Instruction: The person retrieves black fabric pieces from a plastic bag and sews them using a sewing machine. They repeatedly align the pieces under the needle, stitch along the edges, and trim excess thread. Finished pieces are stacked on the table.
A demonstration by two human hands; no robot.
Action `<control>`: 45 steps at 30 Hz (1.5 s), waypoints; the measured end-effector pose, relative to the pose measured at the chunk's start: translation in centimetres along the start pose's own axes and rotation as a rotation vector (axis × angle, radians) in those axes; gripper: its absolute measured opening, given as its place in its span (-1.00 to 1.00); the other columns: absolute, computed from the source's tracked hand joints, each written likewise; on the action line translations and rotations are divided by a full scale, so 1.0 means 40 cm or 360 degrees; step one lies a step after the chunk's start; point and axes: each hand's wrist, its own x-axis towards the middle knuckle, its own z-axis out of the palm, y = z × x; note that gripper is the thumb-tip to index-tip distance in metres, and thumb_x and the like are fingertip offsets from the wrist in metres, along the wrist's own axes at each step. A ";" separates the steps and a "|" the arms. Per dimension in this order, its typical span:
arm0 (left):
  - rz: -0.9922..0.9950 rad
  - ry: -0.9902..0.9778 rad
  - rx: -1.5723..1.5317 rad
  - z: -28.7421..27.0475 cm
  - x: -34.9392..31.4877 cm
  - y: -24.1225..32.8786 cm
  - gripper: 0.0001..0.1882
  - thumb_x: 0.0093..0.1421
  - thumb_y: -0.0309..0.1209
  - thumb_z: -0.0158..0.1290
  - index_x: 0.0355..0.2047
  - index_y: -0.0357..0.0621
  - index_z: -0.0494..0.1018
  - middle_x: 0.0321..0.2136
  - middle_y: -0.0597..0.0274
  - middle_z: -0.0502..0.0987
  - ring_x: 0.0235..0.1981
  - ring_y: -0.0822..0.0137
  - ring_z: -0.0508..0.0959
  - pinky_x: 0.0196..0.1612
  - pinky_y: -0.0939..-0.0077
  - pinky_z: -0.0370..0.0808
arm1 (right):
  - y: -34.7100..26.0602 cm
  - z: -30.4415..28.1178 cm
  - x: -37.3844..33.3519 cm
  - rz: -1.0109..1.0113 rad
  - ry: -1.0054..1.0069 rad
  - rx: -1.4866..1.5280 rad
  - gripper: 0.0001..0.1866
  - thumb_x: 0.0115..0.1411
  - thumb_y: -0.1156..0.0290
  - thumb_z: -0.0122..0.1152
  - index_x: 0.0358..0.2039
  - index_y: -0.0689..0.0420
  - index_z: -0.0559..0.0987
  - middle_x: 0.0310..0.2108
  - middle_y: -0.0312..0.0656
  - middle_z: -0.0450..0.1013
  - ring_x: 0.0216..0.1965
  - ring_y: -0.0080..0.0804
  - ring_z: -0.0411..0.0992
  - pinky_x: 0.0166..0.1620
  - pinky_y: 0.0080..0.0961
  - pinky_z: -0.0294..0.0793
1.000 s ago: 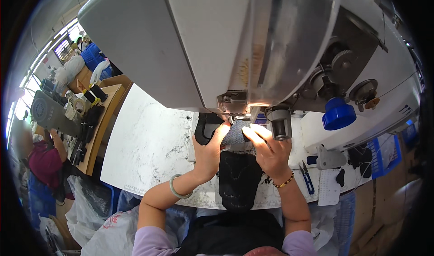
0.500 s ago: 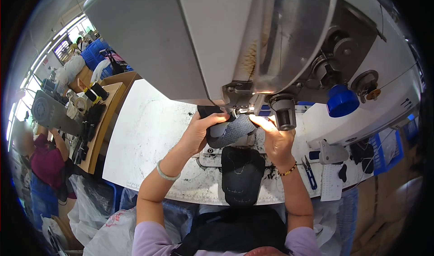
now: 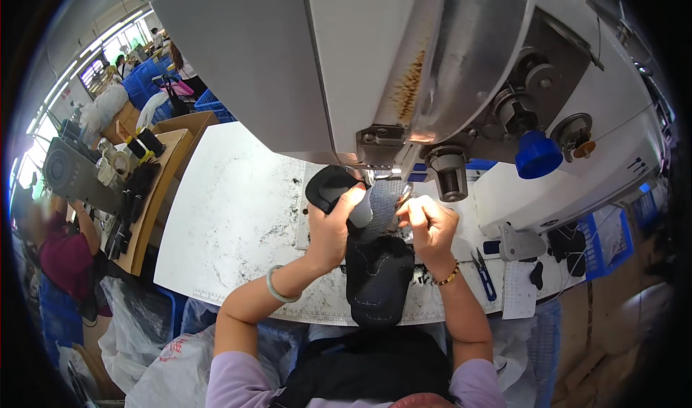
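Observation:
Under the head of a white sewing machine (image 3: 245, 62), my left hand (image 3: 331, 228) is closed on a shoe upper (image 3: 382, 206) of grey mesh and black padded fabric, thumb on top. To the right of the mesh is my right hand (image 3: 430, 228), its fingers curled in a pinch near a small shiny sliver. Whether those fingers hold that sliver, I cannot make out. Just below the upper, a black fabric piece (image 3: 378, 285) with pale stitch lines lies over the table's front edge. I cannot tell whether the two pieces are joined.
Blue-handled scissors (image 3: 486, 277) and a white paper sheet (image 3: 519, 289) lie at right on the white table (image 3: 216, 213), which is strewn with dark lint. A blue basket (image 3: 605, 242) stands beyond. At left, a wooden bench (image 3: 162, 184) carries thread spools; a person works beside it.
The upper has turned and come away from the needle area toward me. My left hand has tilted upright with it; my right hand has moved lower and curled its fingers.

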 end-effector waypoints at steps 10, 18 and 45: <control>0.0259 -0.0055 0.0449 0.000 -0.014 0.007 -0.81 0.20 -0.41 -0.08 -0.31 -0.28 0.45 -0.38 0.29 0.45 -0.29 0.46 0.42 -0.23 0.53 0.35 | -0.090 0.038 -0.004 0.0872 -0.0374 0.0883 -0.81 0.19 0.43 0.15 -0.41 0.34 0.51 -0.63 -0.20 0.47 -0.78 -0.68 0.31 -0.66 -0.76 0.30; 0.2044 0.0023 0.1739 -0.178 0.016 -0.022 -0.71 0.02 -0.58 0.01 -0.19 -0.19 0.38 -0.18 0.14 0.41 -0.10 0.19 0.39 0.00 0.29 0.30 | -0.077 0.052 -0.016 0.0764 -0.0275 0.0864 -0.83 0.20 0.47 0.14 -0.49 0.30 0.47 -0.66 -0.28 0.43 -0.77 -0.73 0.29 -0.61 -0.74 0.40; 0.2027 -0.1097 0.2087 -0.065 0.019 0.128 -0.65 -0.11 -0.56 0.07 -0.23 -0.35 0.48 -0.24 0.12 0.49 -0.16 0.21 0.52 -0.05 0.36 0.52 | 0.002 -0.054 0.048 -0.0960 -0.0414 -0.0720 -0.72 -0.10 0.60 0.25 -0.32 0.04 0.61 -0.28 -0.31 0.49 -0.29 -0.34 0.45 -0.24 -0.44 0.47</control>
